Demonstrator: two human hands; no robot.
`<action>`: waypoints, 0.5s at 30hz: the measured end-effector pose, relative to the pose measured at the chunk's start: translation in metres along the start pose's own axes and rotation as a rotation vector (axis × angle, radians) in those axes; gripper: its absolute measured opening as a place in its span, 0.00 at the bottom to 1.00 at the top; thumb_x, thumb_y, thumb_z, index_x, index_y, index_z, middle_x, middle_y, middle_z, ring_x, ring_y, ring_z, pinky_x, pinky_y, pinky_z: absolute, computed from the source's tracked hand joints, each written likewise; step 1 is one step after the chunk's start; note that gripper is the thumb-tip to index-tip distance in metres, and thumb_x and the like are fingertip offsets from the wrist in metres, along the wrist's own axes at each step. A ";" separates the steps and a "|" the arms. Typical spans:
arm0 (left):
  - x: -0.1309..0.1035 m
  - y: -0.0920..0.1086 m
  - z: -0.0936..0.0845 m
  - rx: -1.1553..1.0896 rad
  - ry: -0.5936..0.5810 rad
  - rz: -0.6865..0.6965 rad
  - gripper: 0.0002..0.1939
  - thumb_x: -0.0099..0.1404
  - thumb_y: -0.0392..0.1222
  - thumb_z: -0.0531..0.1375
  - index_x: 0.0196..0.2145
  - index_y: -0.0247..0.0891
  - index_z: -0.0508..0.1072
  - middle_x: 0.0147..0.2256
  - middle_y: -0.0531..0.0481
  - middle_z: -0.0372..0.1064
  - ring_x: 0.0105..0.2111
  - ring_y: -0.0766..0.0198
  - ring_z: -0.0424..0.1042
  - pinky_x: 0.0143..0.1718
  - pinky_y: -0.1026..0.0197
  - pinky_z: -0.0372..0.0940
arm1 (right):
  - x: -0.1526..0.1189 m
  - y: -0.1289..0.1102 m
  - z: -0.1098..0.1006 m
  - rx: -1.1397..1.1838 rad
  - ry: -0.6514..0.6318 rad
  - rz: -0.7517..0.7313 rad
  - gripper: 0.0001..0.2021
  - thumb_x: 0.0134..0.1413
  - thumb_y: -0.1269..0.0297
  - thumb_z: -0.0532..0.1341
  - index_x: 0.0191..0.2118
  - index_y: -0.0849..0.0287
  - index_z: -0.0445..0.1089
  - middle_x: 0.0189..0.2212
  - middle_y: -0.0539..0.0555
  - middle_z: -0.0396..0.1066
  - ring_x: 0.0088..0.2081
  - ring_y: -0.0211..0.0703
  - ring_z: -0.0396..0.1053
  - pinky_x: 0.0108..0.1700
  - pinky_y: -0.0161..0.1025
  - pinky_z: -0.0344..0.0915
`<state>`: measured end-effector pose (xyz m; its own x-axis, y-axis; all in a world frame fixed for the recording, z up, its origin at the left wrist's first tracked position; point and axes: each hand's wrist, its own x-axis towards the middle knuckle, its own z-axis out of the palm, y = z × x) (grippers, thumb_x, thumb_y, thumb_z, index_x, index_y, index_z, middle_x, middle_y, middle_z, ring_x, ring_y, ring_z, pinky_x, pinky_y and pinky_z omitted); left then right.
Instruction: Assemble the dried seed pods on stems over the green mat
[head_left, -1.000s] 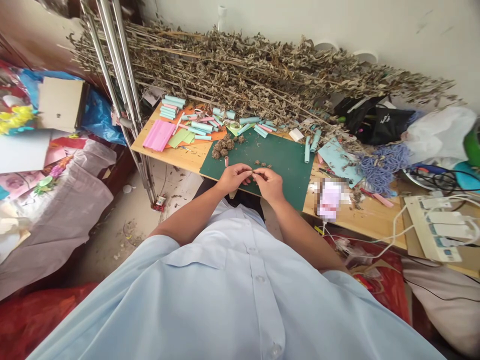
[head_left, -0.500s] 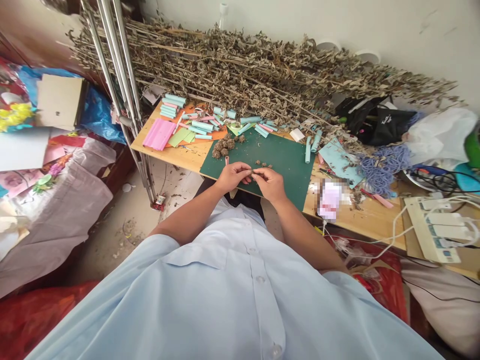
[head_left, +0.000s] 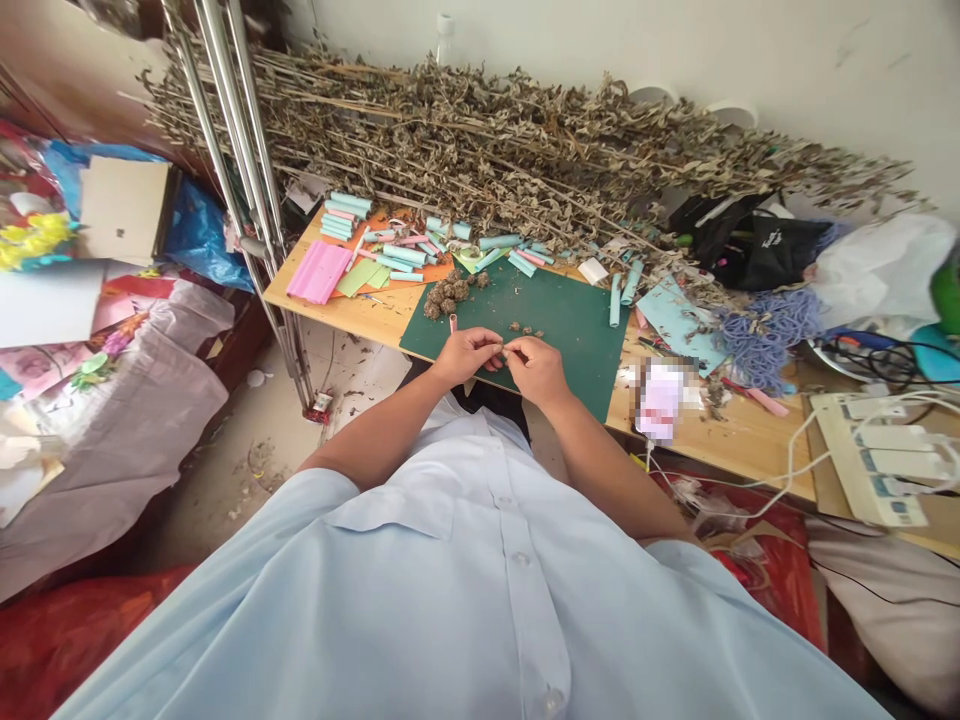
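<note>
My left hand (head_left: 469, 357) and my right hand (head_left: 537, 368) meet over the front edge of a dark green mat (head_left: 570, 312). Thumb and fingers are pinched together on both, tip to tip; whatever lies between them is too small to make out. The open end of a pink paper tube (head_left: 453, 323) shows just above the left hand, and I cannot tell if that hand touches it. Beyond it sits a heap of brown crumbly balls (head_left: 448, 294). A few small brown crumbs (head_left: 527, 329) lie on the mat past my fingertips.
Dried leafy stalks (head_left: 480, 135) are piled along the wall. Blue paper rolls (head_left: 401, 255) and pink sheets (head_left: 319, 270) lie at the left of the table. On the right are a phone (head_left: 660, 400), blue yarn (head_left: 772, 335) and a power strip (head_left: 862, 460). Metal poles (head_left: 240, 150) stand at left.
My right hand has turned slightly, its fingers closing in more. Both hands stay pinched together at the same spot, and the things on the table have not moved.
</note>
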<state>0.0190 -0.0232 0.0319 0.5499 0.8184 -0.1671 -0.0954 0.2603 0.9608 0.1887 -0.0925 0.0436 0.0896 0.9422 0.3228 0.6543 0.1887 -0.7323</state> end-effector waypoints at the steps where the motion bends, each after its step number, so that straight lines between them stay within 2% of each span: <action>1: 0.000 0.001 0.000 -0.004 -0.004 -0.007 0.16 0.62 0.43 0.73 0.41 0.30 0.76 0.26 0.49 0.78 0.25 0.65 0.79 0.29 0.64 0.76 | -0.001 -0.001 0.001 0.005 0.011 0.009 0.07 0.61 0.65 0.62 0.32 0.53 0.76 0.32 0.54 0.79 0.34 0.47 0.75 0.42 0.44 0.72; 6: 0.002 0.003 -0.002 -0.026 -0.026 -0.051 0.18 0.61 0.45 0.74 0.41 0.29 0.76 0.28 0.47 0.79 0.25 0.63 0.80 0.28 0.64 0.76 | -0.002 -0.002 0.007 0.225 0.025 0.151 0.06 0.58 0.62 0.63 0.32 0.54 0.77 0.29 0.52 0.79 0.31 0.46 0.76 0.38 0.43 0.73; 10: 0.002 0.005 -0.004 -0.017 -0.048 -0.064 0.20 0.61 0.47 0.74 0.40 0.28 0.76 0.27 0.46 0.79 0.23 0.64 0.79 0.28 0.64 0.76 | 0.000 0.003 0.010 0.480 -0.029 0.374 0.07 0.54 0.57 0.67 0.33 0.55 0.77 0.24 0.50 0.77 0.27 0.44 0.75 0.33 0.42 0.74; 15: 0.001 0.007 -0.008 -0.045 -0.113 -0.057 0.23 0.57 0.50 0.76 0.40 0.28 0.77 0.26 0.46 0.78 0.23 0.63 0.78 0.27 0.62 0.76 | 0.002 0.009 0.009 0.703 -0.115 0.516 0.12 0.47 0.53 0.72 0.31 0.55 0.76 0.21 0.47 0.73 0.24 0.40 0.71 0.29 0.39 0.73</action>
<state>0.0119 -0.0167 0.0367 0.6449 0.7396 -0.1924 -0.0976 0.3294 0.9391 0.1880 -0.0861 0.0320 0.1452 0.9719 -0.1852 -0.0639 -0.1776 -0.9820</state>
